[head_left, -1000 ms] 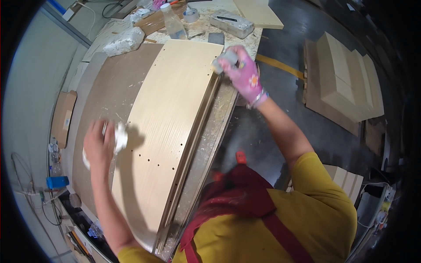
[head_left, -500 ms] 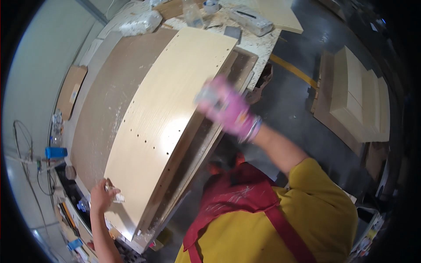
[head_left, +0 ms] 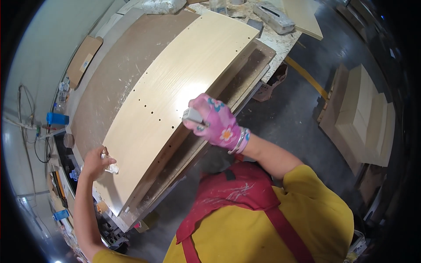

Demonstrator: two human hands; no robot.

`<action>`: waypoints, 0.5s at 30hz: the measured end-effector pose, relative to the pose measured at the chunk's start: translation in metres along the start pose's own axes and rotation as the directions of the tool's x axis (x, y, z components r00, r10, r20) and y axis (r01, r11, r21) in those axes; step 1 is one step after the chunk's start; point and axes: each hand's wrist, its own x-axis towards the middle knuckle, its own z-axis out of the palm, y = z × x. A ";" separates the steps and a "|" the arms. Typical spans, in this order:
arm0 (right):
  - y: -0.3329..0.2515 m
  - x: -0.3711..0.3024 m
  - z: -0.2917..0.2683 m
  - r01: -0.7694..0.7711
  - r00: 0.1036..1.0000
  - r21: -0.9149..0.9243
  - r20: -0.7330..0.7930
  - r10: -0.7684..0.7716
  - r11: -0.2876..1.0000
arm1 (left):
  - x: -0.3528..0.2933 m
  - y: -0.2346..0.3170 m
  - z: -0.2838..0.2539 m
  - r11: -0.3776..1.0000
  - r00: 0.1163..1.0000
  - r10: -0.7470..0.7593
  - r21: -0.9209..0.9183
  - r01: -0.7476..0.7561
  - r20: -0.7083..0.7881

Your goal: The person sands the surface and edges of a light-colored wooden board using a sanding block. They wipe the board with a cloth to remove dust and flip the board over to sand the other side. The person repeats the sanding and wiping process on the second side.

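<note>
A long pale wood-coloured panel (head_left: 184, 65) with a curved far edge and several small drilled holes lies slanting across the bench. My left hand (head_left: 94, 164), bare, is at its lower left edge, fingers closed on a crumpled white cloth (head_left: 112, 167) that rests against the panel's surface. My right hand (head_left: 217, 120) wears a pink flowered glove and grips a small grey-white block (head_left: 191, 115) over the panel's near edge, close to the holes. Whether the block touches the panel, I cannot tell. The gloved fingers partly cover the block.
Under the panel sits a brown board (head_left: 118, 65) with pale scuffs. A wrapped white bundle (head_left: 164, 6) and a long grey-white block (head_left: 275, 19) lie on the far bench. Stacked pale panels (head_left: 362, 116) stand on the floor at right. A blue holder (head_left: 57, 118) is at left.
My right hand has come nearer along the panel's near edge with the block. My left hand stays by the lower left edge with the cloth. The whole view has shifted slightly.
</note>
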 end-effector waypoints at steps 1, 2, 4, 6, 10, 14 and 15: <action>0.004 0.005 -0.008 -0.011 1.000 0.015 -0.003 0.011 1.000 | -0.002 -0.001 0.000 1.000 1.000 0.006 -0.001 -0.006 -0.009; 0.013 0.014 -0.023 0.006 0.998 0.032 -0.065 -0.004 0.999 | -0.007 -0.002 0.002 1.000 1.000 0.006 -0.009 -0.006 -0.014; 0.042 0.034 -0.057 -0.067 0.988 -0.041 -0.144 0.061 0.997 | -0.007 0.005 0.001 0.998 0.999 -0.032 -0.059 0.031 -0.026; 0.052 0.040 -0.069 -0.214 0.966 -0.123 -0.173 0.192 0.969 | -0.007 0.015 -0.002 0.995 0.999 -0.044 -0.093 0.041 -0.027; 0.028 0.028 -0.044 -0.104 0.992 -0.164 -0.089 0.091 0.981 | -0.007 0.007 -0.001 0.998 0.999 -0.001 -0.067 -0.001 -0.036; 0.002 0.016 -0.029 -0.083 0.990 -0.084 0.108 0.092 0.993 | -0.006 -0.003 0.004 0.998 0.997 0.040 -0.046 -0.043 -0.069; 0.009 0.020 -0.038 -0.001 0.999 -0.098 -0.054 -0.004 0.995 | -0.006 -0.004 0.004 0.998 0.996 0.052 -0.038 -0.055 -0.075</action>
